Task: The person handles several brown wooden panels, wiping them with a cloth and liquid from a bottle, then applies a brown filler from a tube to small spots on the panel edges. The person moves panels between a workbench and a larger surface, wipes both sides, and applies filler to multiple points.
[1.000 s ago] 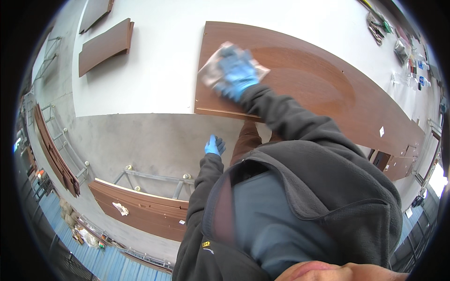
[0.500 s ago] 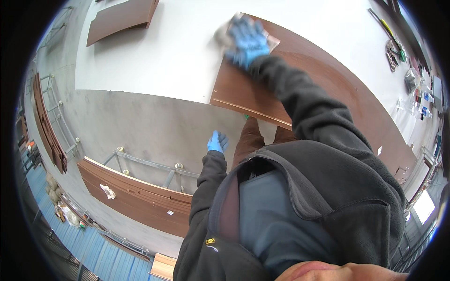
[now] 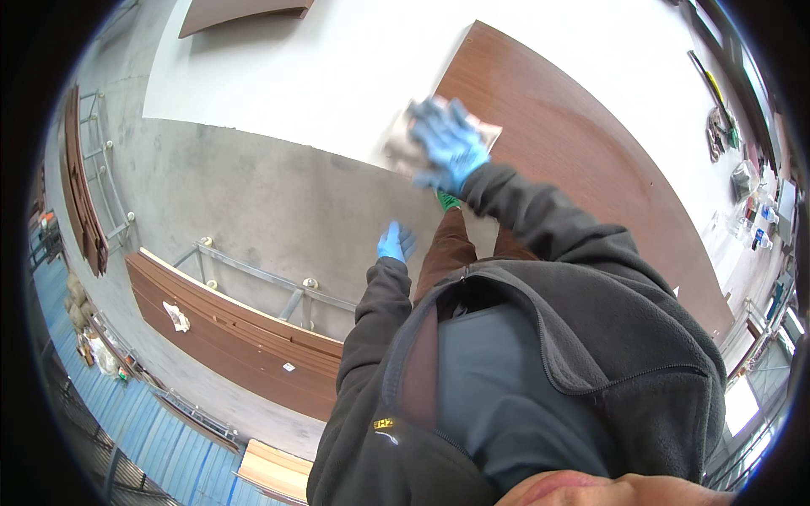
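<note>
My right hand (image 3: 452,145), in a blue glove, presses a crumpled pale cloth (image 3: 407,150) at the near left corner of a brown wood-grain panel (image 3: 557,126). Its fingers lie spread over the cloth, which is smeared by motion and hangs out past the panel's edge. The panel rests on a white tabletop (image 3: 346,76), one long side curving away to the right. Low at my side hangs my left hand (image 3: 396,243), also gloved in blue, holding nothing, with its fingers loosely apart.
Behind my left side, stacked brown panels (image 3: 236,337) lie on a wheeled metal rack (image 3: 291,299), a white scrap (image 3: 176,317) on top. More panels (image 3: 83,194) lean at far left. Another brown piece (image 3: 245,10) sits on the table's far left. Tools and bottles (image 3: 751,202) crowd the right edge.
My right hand has swept the cloth from the panel's far left corner toward me, down to its near left corner. My left hand stays low at my side.
</note>
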{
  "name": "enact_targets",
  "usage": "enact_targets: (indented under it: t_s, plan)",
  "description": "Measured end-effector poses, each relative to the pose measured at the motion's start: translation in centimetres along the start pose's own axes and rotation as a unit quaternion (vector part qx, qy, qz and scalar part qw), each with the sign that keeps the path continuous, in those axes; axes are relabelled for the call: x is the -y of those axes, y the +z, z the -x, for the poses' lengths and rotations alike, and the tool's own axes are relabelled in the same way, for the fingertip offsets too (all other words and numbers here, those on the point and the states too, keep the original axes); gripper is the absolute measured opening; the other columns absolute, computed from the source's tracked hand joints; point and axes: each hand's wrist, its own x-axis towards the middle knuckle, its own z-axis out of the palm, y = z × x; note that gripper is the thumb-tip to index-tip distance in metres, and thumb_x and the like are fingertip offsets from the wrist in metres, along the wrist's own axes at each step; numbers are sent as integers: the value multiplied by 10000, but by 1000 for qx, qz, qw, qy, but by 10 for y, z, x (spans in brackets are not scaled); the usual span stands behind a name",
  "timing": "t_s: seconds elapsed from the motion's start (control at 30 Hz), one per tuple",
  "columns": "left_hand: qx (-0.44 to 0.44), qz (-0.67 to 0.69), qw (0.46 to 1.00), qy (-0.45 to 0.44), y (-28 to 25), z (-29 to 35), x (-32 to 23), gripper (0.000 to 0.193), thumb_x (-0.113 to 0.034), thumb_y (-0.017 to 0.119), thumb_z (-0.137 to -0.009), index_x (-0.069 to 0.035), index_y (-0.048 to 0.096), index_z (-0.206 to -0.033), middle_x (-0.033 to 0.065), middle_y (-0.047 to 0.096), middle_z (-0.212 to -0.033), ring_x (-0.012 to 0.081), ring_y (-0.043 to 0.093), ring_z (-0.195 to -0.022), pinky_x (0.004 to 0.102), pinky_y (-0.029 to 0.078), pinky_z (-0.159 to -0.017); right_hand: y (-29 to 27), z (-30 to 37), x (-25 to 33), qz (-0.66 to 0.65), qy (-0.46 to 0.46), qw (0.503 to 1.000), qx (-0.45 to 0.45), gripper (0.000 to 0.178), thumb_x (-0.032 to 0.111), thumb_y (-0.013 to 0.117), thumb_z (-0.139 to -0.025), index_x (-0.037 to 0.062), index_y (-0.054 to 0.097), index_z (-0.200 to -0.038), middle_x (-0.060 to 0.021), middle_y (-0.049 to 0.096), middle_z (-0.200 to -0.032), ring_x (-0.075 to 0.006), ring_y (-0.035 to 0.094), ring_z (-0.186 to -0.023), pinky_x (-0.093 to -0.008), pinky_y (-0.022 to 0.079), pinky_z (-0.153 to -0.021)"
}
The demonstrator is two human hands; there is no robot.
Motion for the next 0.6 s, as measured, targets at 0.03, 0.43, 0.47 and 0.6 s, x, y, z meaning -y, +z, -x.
enact_targets:
  t_s: [0.03,0.43,0.47,0.6]
  plan:
    - [-17,6,1000,-26,-7,-2,8,602,-528,658,-998,-35,569,-1331,205,663,-1305,379,666,-1180,538,533,-1025,9,15,19,-2,-80,996,-32,645,440,740,-820,67,632,-1335,-174,478,-1582,-355,413,-1502,-614,231,-1248]
    - [-73,23,996,-47,-46,-6,33,636,-561,647,-1001,-47,560,-1366,233,626,-1401,427,639,-1260,578,515,-1059,-36,-94,-55,-201,26,957,-206,411,6,632,-911,106,666,-1309,-106,762,-1183,-321,741,-1056,-417,612,-881]
    - [-73,26,996,-46,-48,-5,35,640,-562,645,-1003,-47,557,-1373,234,623,-1408,428,635,-1267,577,513,-1064,-41,-118,-75,-103,42,965,-236,363,42,633,-926,104,670,-1282,-122,755,-1169,-330,739,-1042,-430,608,-882]
    - [-86,37,994,-60,-62,-8,49,660,-570,636,-1008,-47,549,-1402,231,623,-1418,427,625,-1288,568,510,-1069,6,-132,-39,147,238,959,-44,273,215,639,-970,52,689,-1183,-177,730,-1158,-390,720,-1028,-531,585,-902]
